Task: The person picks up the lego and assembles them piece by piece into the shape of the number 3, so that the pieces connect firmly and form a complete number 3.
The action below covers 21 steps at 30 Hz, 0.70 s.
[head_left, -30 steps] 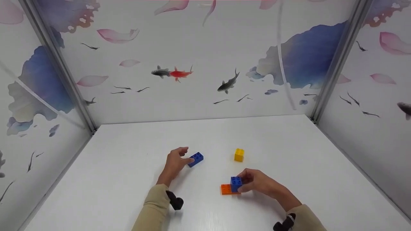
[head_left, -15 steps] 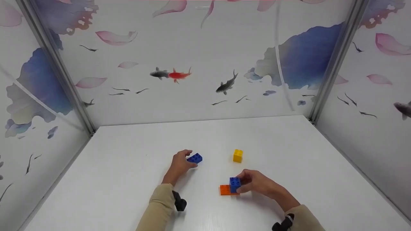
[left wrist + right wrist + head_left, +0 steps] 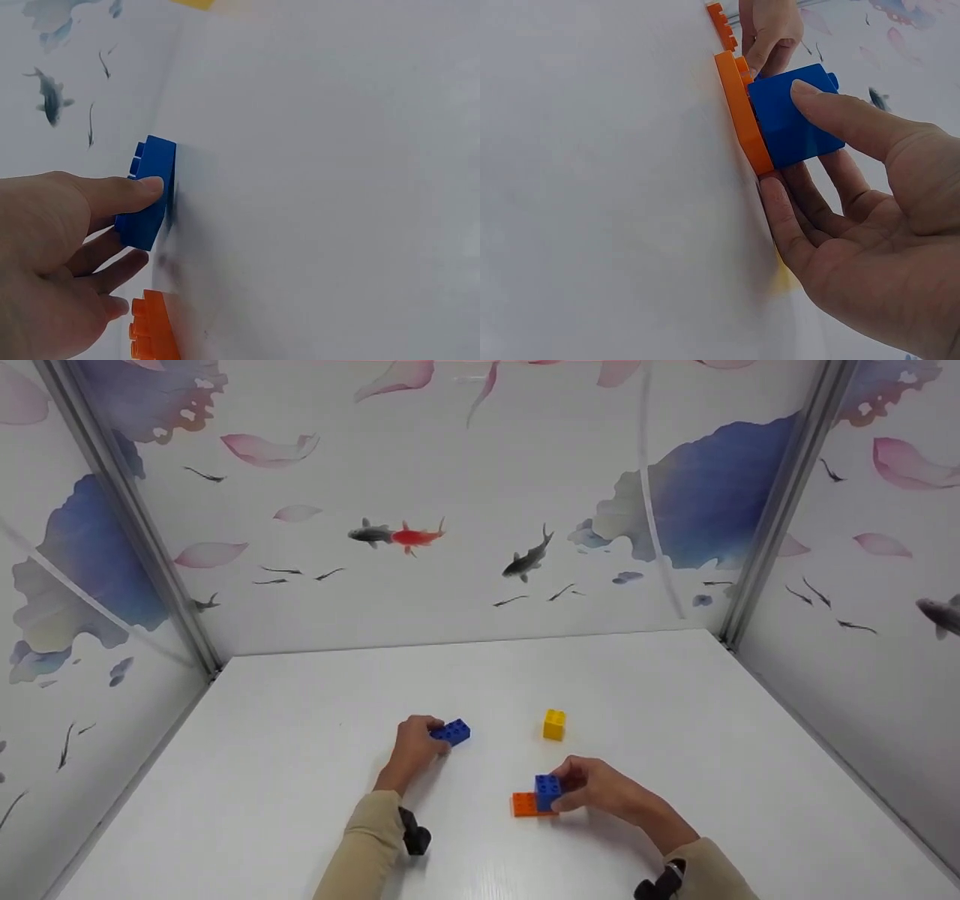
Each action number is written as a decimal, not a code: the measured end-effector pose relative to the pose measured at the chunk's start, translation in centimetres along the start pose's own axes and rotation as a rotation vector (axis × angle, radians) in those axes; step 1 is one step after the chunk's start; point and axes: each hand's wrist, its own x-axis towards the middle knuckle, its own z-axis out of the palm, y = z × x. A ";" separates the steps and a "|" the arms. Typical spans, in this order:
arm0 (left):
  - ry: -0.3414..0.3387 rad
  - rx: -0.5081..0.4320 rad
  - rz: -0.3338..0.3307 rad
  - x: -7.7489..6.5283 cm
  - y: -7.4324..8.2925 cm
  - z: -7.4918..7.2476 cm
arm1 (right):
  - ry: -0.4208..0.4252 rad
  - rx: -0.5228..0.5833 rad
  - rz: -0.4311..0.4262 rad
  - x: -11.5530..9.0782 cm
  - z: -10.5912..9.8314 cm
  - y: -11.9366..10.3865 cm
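Note:
My left hand (image 3: 417,744) pinches a long blue building brick (image 3: 154,184) between thumb and fingers, studs up in the head view. Low in the left wrist view an orange brick (image 3: 154,330) sits beside that hand; the head view does not show it. My right hand (image 3: 611,789) grips a smaller blue brick (image 3: 547,793), its thumb flat on one side. That block sits on the right part of a flat orange brick (image 3: 523,804), and a fingertip reaches down by the orange end in the right wrist view. The left portion's studs stay uncovered.
A yellow brick (image 3: 554,724) stands on the white table (image 3: 300,705) beyond the right hand. Patterned panels (image 3: 465,585) with grey metal corner posts (image 3: 142,540) enclose the back and sides.
My left hand has moved round the long blue brick, its fingers now closed in on it, and the brick has turned slightly. The right hand still holds the small blue brick on the orange one.

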 end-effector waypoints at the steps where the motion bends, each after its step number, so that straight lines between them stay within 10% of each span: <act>1: 0.002 -0.010 0.002 0.0 0.1 -0.1 | -0.004 0.004 -0.005 0.0 0.0 0.0; 21: -0.070 -0.139 0.097 -2.2 5.1 -1.0 | 0.020 -0.005 0.027 0.1 0.3 -0.2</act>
